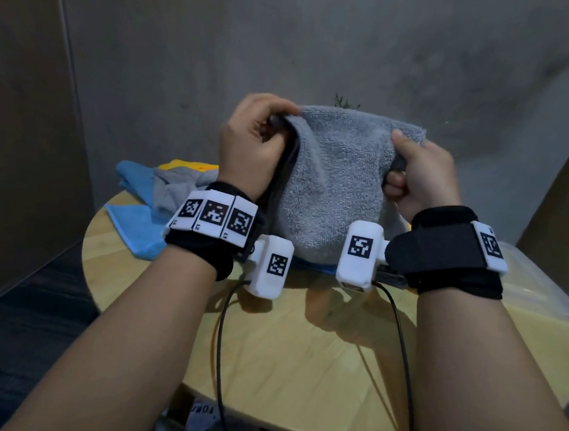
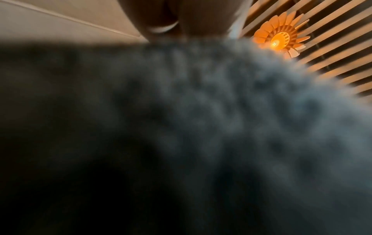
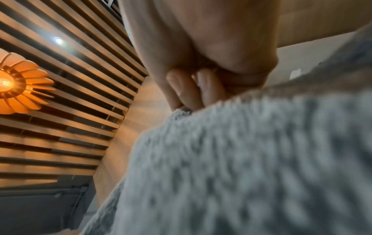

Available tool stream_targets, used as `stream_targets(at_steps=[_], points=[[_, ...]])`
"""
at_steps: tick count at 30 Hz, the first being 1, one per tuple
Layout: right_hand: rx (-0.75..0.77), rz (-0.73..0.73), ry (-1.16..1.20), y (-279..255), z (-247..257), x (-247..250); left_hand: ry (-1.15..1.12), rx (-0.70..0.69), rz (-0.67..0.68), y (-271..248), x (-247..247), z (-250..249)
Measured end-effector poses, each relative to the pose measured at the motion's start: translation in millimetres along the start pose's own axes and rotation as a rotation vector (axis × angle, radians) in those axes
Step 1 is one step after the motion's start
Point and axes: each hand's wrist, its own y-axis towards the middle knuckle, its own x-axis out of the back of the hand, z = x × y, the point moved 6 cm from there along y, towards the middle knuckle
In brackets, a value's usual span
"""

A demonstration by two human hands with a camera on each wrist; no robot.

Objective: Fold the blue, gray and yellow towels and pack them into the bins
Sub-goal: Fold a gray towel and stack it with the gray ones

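Note:
A gray towel (image 1: 338, 178) hangs doubled over above the round wooden table (image 1: 298, 354), lifted by both hands. My left hand (image 1: 255, 140) pinches its upper left corner. My right hand (image 1: 417, 172) grips its right edge, thumb on the near face. In both wrist views the gray towel (image 2: 221, 119) (image 3: 241, 159) fills most of the picture, blurred, with my right fingers (image 3: 189, 89) curled at its edge. A blue towel (image 1: 137, 226), another gray towel (image 1: 175, 188) and a yellow towel (image 1: 187, 165) lie in a heap at the table's far left.
A clear plastic bin (image 1: 541, 292) stands at the table's right edge. A strip of blue cloth (image 1: 313, 266) shows under the hanging towel. Black cables (image 1: 223, 347) trail from the wrist cameras across the table's near side. A lit orange lamp (image 3: 12, 82) hangs overhead.

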Motion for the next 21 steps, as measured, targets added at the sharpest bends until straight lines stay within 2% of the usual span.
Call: stream_targets(at_steps=[2, 5, 9, 13, 16, 21], points=[[-0.004, 0.021, 0.019, 0.0, 2.9, 1.2, 0.061, -0.041, -0.051, 3.2, 7.1, 0.7], [0.011, 0.024, 0.045, -1.1, 10.9, 3.1, 0.045, -0.080, -0.016, 4.9, 10.4, -2.4], [-0.023, -0.012, 0.056, -0.9, 5.4, 5.3, -0.008, -0.059, -0.006, 5.4, 11.9, -0.5], [-0.064, -0.040, 0.012, 0.9, -4.5, 6.1, 0.105, -0.054, 0.035, 3.8, 8.2, 3.2], [-0.107, -0.044, -0.039, 0.6, -11.7, 6.4, 0.162, -0.004, 0.017, 2.9, 7.3, 9.2], [-0.105, -0.032, -0.126, -1.2, -15.0, 4.4, 0.087, 0.176, 0.148, 0.3, -2.1, 22.7]])
